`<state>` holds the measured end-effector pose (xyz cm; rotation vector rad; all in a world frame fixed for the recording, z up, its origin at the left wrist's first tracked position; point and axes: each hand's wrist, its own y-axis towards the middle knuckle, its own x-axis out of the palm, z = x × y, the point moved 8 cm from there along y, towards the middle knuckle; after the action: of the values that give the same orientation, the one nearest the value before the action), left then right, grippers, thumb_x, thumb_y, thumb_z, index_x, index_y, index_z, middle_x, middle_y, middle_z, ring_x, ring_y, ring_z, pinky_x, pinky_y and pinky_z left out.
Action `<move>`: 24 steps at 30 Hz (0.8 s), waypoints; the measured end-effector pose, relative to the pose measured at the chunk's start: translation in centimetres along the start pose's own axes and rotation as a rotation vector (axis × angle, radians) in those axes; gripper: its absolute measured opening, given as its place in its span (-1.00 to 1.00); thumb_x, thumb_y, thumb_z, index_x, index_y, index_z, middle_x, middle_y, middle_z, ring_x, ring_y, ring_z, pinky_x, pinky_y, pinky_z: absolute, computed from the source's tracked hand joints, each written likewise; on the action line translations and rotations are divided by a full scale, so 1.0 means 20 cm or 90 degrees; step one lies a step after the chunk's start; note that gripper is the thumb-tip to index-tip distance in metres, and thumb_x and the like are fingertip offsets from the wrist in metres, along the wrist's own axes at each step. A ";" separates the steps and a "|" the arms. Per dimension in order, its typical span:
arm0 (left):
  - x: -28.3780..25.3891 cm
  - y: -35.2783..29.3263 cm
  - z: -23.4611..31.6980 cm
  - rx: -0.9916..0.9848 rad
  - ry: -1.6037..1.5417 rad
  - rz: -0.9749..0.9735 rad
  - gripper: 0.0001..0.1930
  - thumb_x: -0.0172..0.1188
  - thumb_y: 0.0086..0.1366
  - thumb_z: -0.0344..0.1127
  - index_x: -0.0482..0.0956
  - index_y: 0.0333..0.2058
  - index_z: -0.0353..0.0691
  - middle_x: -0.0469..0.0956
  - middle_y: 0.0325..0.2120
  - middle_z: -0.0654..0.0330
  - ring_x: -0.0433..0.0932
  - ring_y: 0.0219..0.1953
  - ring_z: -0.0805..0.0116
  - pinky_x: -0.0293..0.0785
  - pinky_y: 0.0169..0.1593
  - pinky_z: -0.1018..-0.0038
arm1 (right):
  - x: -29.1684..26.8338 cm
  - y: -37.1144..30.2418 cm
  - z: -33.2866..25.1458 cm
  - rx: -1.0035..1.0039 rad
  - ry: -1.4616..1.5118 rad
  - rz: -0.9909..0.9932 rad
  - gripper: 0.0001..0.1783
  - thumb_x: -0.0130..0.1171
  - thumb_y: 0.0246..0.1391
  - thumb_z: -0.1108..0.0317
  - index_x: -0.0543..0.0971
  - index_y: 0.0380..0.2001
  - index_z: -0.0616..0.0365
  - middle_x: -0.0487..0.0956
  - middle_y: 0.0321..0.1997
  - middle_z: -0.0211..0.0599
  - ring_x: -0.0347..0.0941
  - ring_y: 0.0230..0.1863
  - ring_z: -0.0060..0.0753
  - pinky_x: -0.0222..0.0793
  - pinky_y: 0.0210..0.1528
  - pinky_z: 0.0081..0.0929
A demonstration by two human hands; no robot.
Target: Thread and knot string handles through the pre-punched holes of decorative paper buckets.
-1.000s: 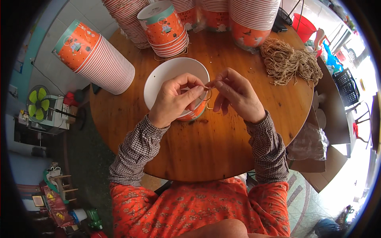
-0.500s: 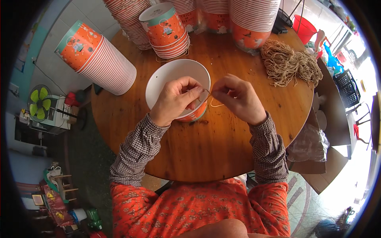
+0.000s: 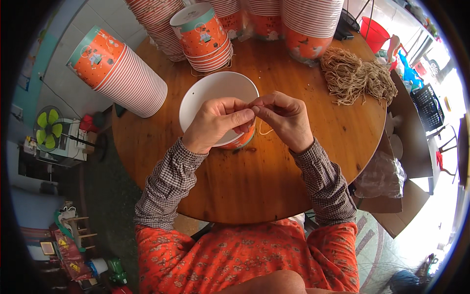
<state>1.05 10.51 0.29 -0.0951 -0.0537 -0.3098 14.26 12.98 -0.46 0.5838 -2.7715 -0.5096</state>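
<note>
A paper bucket [image 3: 195,104], white inside and orange with a teal band outside, tilts toward me on the table. My left hand [image 3: 215,125] is over its near right rim, thumb and forefinger pinched on a thin tan string. Fingertip to fingertip with it, my right hand [image 3: 288,120] pinches the same string just outside the rim. A loose pale length of the string [image 3: 266,132] hangs below my right fingers against the wood. The part between my fingertips is mostly hidden, so I cannot tell whether it is knotted.
On the round wooden table [image 3: 245,191], a bucket stack [image 3: 129,78] leans at the left. Another stack [image 3: 203,36] stands behind the bucket, with several wrapped stacks [image 3: 313,29] farther back. A bundle of tan strings [image 3: 357,76] lies right; cardboard boxes [image 3: 411,142] stand beyond the edge.
My right hand has moved left until its fingertips meet those of my left hand, covering the stretch of string that showed between them. My left hand has barely moved.
</note>
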 end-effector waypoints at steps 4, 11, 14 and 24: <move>-0.03 0.00 -0.03 -0.019 0.003 0.001 -0.78 0.22 0.28 -0.30 0.59 -0.26 -0.38 0.59 -0.46 0.28 0.50 -0.44 0.61 0.47 -0.31 0.66 | 0.02 -0.01 0.00 0.001 -0.009 0.001 -0.87 0.22 0.10 0.49 0.61 -0.28 0.31 0.60 -0.41 -0.37 0.50 -0.31 -0.65 0.45 -0.22 -0.64; -0.03 0.00 -0.01 0.004 -0.044 0.013 -0.84 0.18 0.30 -0.34 0.56 -0.28 -0.34 0.57 -0.46 0.29 0.49 -0.43 0.60 0.46 -0.30 0.66 | 0.01 -0.04 0.02 0.176 0.028 0.025 -0.86 0.21 0.12 0.45 0.59 -0.30 0.34 0.59 -0.42 -0.44 0.44 -0.39 -0.71 0.41 -0.30 -0.68; -0.04 0.00 -0.01 0.020 -0.039 0.039 -0.87 0.16 0.31 -0.36 0.54 -0.28 -0.32 0.56 -0.45 0.29 0.48 -0.42 0.60 0.46 -0.29 0.65 | 0.01 -0.05 0.04 0.193 0.002 0.016 -0.86 0.22 0.12 0.44 0.58 -0.32 0.34 0.58 -0.45 -0.45 0.42 -0.42 -0.74 0.38 -0.36 -0.72; -0.03 -0.02 0.03 0.081 0.015 0.056 -0.90 0.13 0.30 -0.44 0.51 -0.24 -0.34 0.55 -0.37 0.29 0.53 -0.33 0.58 0.48 -0.21 0.64 | 0.02 -0.06 0.00 0.086 -0.084 0.048 -0.88 0.22 0.08 0.46 0.53 -0.38 0.31 0.48 -0.55 -0.56 0.27 -0.52 -0.84 0.21 -0.52 -0.75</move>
<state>0.33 10.41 0.85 0.0325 -0.0461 -0.2196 14.25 11.74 -0.83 0.4884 -2.9585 -0.3577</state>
